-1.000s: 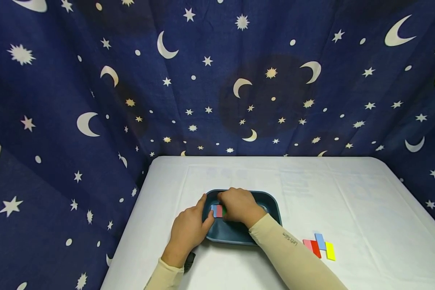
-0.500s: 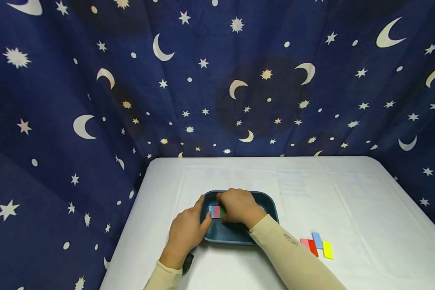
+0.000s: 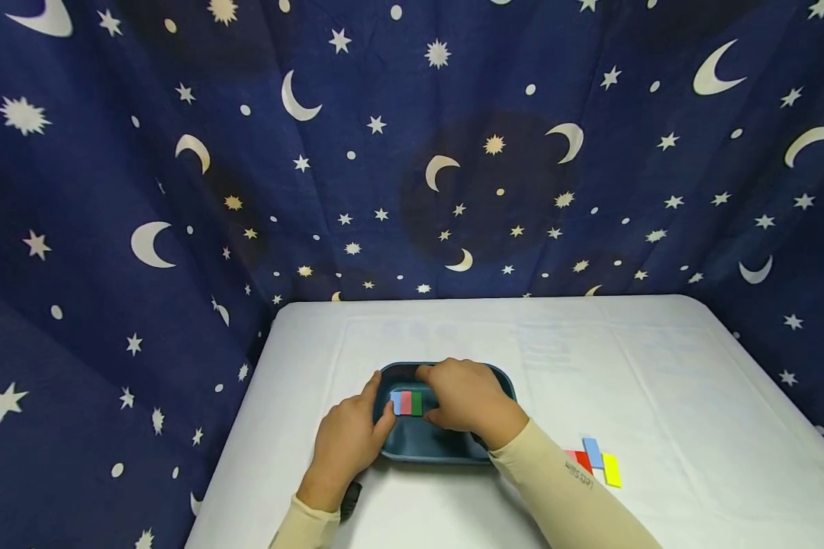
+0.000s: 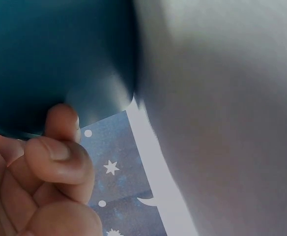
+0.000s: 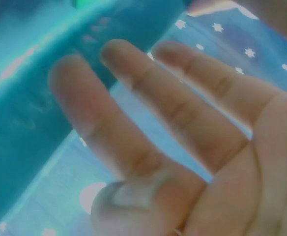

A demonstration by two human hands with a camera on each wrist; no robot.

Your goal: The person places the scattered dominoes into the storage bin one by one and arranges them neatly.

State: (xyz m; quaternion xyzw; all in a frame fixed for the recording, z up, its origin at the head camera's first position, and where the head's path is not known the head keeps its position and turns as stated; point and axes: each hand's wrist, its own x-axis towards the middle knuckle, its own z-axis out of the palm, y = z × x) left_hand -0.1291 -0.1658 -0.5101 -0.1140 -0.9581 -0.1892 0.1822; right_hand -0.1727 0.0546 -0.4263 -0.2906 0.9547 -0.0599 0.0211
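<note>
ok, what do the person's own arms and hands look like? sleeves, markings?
Left hand and right hand: bare, no gloves. Close-fitting beige fabric sleeves on both forearms; small dark lettering on the right one. Small black object, unidentifiable, shows by the left wrist.

a navy curtain (image 3: 384,183) in moon-and-star print behind a white table (image 3: 590,366) with rounded far corners

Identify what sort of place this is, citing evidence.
Probably a makeshift tabletop activity space, judging by the starry blue curtain behind a white table with coloured tiles on it.
</note>
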